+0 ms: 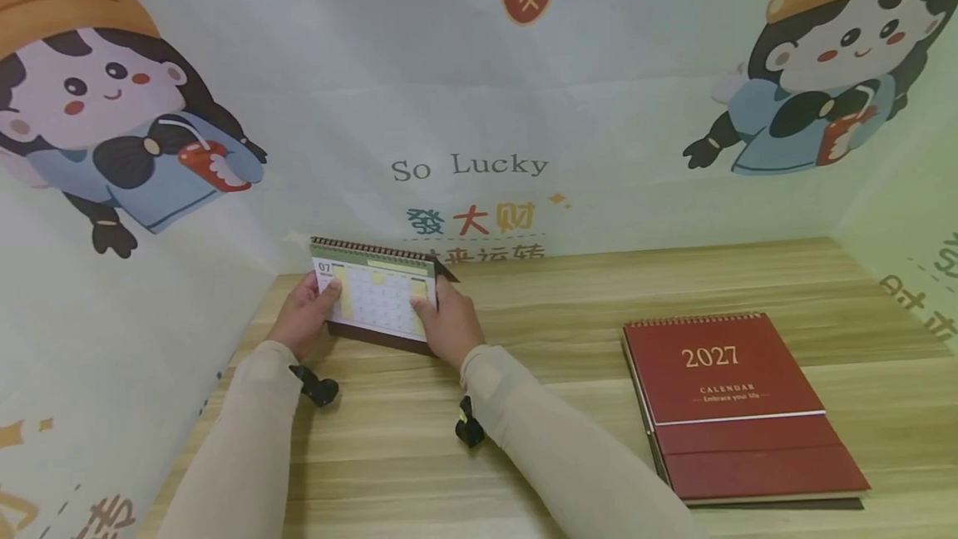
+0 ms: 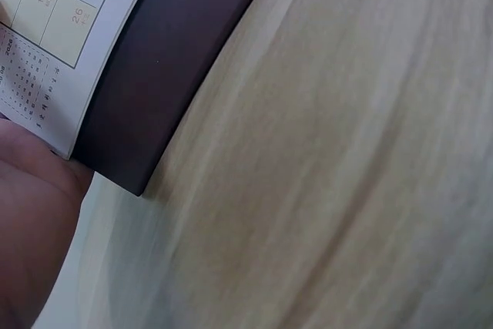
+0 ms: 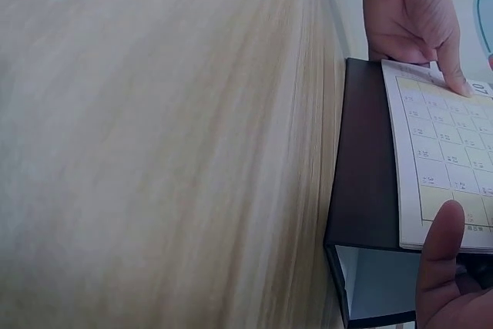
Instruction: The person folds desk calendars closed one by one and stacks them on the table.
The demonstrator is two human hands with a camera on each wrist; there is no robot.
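Note:
A spiral-bound desk calendar with a dark stand shows its 07 page at the back left of the table. My left hand grips its left side, thumb on the page and fingers behind. On the opposite side, my right hand holds the edge the same way, its thumb across the page's corner. The right wrist view shows both hands at the calendar and the hollow end of its stand. In the left wrist view, the left hand is partly cut off beside the page's lower corner.
To the right lies a larger red 2027 calendar, spiral-bound along its top. A printed backdrop with cartoon figures stands behind and along both sides of the wood-grain table.

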